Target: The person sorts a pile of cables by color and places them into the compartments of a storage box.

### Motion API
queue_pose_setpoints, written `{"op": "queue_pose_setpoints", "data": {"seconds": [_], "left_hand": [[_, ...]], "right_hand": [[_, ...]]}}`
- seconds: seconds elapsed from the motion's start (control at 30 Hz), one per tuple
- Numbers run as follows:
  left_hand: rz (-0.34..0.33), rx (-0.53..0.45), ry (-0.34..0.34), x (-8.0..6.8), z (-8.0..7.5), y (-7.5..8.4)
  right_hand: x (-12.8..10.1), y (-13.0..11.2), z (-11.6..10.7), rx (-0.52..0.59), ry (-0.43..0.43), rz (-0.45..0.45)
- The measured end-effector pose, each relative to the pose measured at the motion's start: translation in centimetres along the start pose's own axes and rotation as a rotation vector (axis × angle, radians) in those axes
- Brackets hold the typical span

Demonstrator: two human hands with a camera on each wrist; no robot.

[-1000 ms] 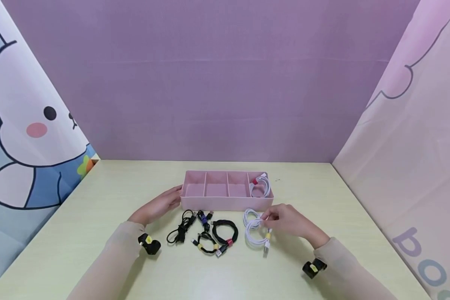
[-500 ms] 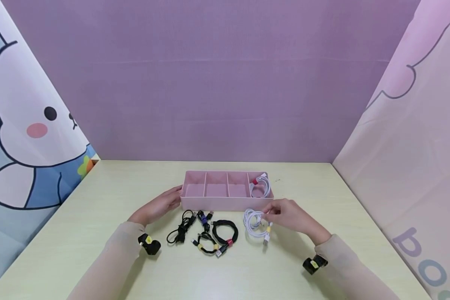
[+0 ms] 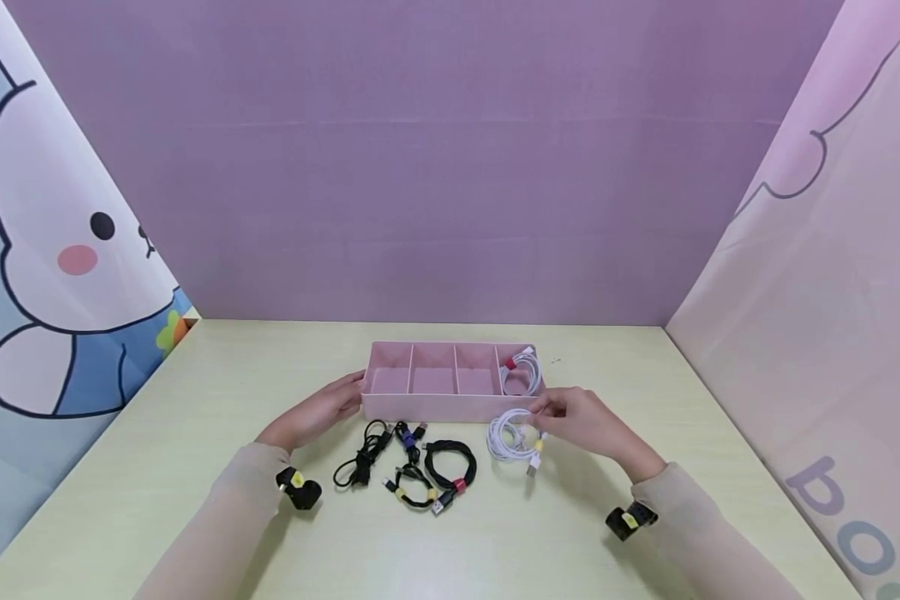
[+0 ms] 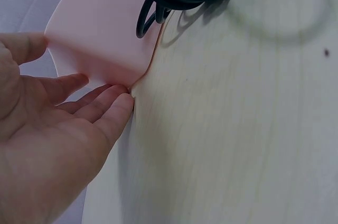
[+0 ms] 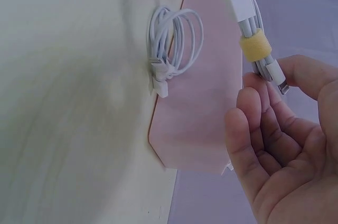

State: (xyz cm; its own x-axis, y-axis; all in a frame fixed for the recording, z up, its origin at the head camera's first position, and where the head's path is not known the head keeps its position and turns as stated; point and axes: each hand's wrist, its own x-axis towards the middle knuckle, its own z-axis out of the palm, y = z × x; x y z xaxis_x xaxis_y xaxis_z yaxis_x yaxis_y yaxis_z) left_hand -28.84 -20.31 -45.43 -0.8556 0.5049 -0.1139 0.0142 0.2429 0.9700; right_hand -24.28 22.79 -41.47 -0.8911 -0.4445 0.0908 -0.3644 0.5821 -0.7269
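Observation:
A pink box with several compartments (image 3: 450, 407) stands on the table. Against its left end rest the extended fingers of my left hand (image 3: 317, 410); the left wrist view shows them touching the wall. My right hand (image 3: 592, 425) pinches a coiled white USB cable with a yellow tie (image 5: 256, 47) between thumb and fingers, raised off the table near the box's front right. Below it, a second coiled white cable (image 5: 177, 39) lies at the foot of the front wall. In the rightmost compartment sits a white cable with a red tie (image 3: 523, 375).
Several coiled black cables lie in front of the box: one at the left (image 3: 363, 458), one with a purple tie (image 3: 408, 440), one with yellow ties (image 3: 416, 498) and one with a red tie (image 3: 450, 467). A purple backdrop (image 3: 435, 167) rises behind the table.
My right hand has lifted the yellow-tied white cable off the table and moved it slightly away from me, toward the box. The left hand and the box have stayed put.

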Motion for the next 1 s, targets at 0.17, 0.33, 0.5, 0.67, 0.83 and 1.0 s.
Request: {"op": "queue_pose_setpoints", "data": {"seconds": [0.17, 0.33, 0.5, 0.67, 0.83, 1.0], "left_hand": [[0.011, -0.002, -0.008, 0.0, 0.0, 0.0], [0.011, -0.004, -0.009, 0.0, 0.0, 0.0], [0.008, -0.004, -0.006, -0.1, 0.0, 0.1], [0.002, -0.008, -0.002, -0.1, 0.0, 0.2], [-0.002, -0.007, 0.003, -0.1, 0.1, 0.2], [-0.002, -0.004, 0.004, -0.1, 0.1, 0.1]], "right_hand": [[0.2, -0.1, -0.3, 0.000, 0.014, 0.005], [0.5, -0.2, -0.5, 0.019, 0.032, 0.014], [0.7, -0.4, -0.8, 0.026, 0.052, 0.016], [1.0, -0.5, -1.0, 0.013, 0.069, 0.044], [1.1, -0.5, -1.1, 0.017, 0.084, 0.054], [1.3, -0.5, -1.3, 0.009, 0.101, 0.057]]}}
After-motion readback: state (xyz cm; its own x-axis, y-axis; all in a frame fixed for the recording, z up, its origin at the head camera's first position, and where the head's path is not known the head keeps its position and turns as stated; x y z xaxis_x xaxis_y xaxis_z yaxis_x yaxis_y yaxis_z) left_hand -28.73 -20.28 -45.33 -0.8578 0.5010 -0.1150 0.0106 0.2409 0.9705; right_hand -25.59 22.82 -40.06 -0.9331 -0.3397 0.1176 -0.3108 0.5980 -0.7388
